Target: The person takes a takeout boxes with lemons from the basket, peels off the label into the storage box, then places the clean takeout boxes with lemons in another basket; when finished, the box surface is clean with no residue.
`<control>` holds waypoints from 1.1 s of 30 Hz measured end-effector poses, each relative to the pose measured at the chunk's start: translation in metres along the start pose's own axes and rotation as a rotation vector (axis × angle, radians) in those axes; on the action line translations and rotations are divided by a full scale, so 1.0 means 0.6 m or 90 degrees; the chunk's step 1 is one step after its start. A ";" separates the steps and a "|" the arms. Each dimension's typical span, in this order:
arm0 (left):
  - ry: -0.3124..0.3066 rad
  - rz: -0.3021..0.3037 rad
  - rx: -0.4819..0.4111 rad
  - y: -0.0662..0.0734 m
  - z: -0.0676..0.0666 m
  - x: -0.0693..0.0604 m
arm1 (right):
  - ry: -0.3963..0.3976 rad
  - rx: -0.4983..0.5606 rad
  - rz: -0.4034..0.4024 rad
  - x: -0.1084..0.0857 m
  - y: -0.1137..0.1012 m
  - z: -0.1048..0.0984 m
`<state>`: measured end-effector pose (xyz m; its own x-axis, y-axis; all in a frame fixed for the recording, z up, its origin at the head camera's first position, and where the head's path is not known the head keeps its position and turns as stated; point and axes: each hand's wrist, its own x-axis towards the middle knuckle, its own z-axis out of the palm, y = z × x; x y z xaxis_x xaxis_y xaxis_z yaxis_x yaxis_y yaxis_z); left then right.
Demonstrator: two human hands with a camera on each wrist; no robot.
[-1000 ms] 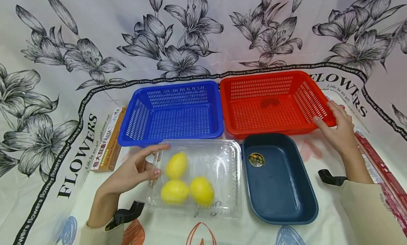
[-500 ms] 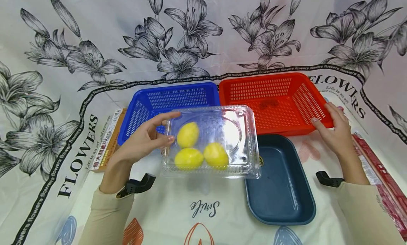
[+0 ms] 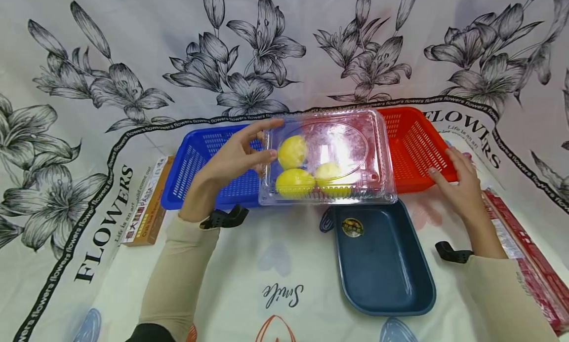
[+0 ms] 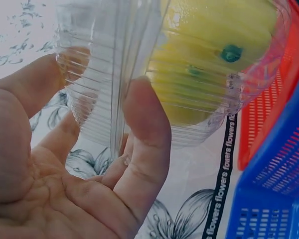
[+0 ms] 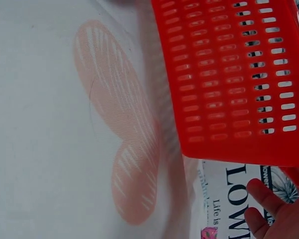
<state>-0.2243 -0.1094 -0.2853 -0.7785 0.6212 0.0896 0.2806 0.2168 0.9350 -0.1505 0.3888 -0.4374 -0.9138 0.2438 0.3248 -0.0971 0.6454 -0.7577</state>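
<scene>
In the head view my left hand pinches the left edge of a clear plastic clamshell box. Three yellow lemons, one of them here, lie inside it towards the left. The box is raised over the inner ends of the blue and red baskets, hiding part of both. Up close in the left wrist view, a finger presses the box's rim, with a lemon showing through the plastic. My right hand holds the near right corner of the red basket; its grip is partly hidden in the right wrist view.
The blue basket stands left of the red one. A dark blue tray lies in front of the red basket. A pasta box is at the left and a red package at the right, on a printed cloth.
My left hand has lifted the clamshell box with the lemons off the cloth and carried it forward and to the right, over the baskets. The right hand has stayed at the red basket's corner.
</scene>
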 end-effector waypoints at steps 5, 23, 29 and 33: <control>-0.008 0.011 -0.021 -0.007 0.012 0.046 | -0.002 0.003 0.003 0.000 0.007 0.000; -0.032 0.001 -0.047 -0.046 0.083 0.203 | -0.018 -0.008 -0.003 0.006 0.005 0.003; -0.024 -0.028 -0.060 -0.068 0.099 0.247 | -0.020 -0.014 0.000 0.006 0.004 0.004; -0.031 -0.041 -0.067 -0.075 0.110 0.268 | -0.023 -0.018 0.008 0.005 0.002 -0.001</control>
<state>-0.3250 0.0308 -0.3357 -0.7645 0.6445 0.0137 0.1686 0.1794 0.9692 -0.1530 0.3904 -0.4369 -0.9284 0.2263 0.2948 -0.0748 0.6632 -0.7447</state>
